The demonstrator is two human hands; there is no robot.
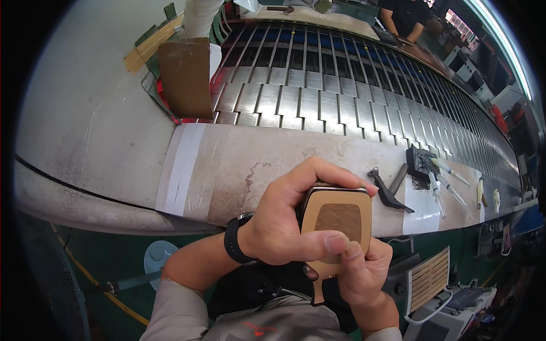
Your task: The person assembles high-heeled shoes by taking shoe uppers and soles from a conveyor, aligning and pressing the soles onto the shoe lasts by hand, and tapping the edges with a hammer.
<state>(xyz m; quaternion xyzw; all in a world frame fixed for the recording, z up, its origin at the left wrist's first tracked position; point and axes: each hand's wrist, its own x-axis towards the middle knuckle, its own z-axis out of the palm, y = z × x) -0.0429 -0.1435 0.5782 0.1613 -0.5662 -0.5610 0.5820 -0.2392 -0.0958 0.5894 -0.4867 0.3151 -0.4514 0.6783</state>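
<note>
Both my hands hold a tan, paddle-shaped piece (364,213) with rounded corners, a narrow handle at the bottom and a brown quilted panel in its middle. Its shape resembles a hand mirror, but I cannot tell its kind for certain. My left hand (284,219) wraps its left side and top edge, the thumb lying across the panel. From the lower right, my right hand (364,270) grips it, with its thumb pressed on the front beside the left thumb. The back of the piece is hidden. Right of it, a hammer (389,193) lies on the bench.
Beyond the bench top (227,170) runs a metal slatted conveyor (318,102). A black block (420,162) and several syringes (449,187) lie at the right. A brown panel (185,79) stands at the conveyor's left end. Another person (404,20) works at the far right.
</note>
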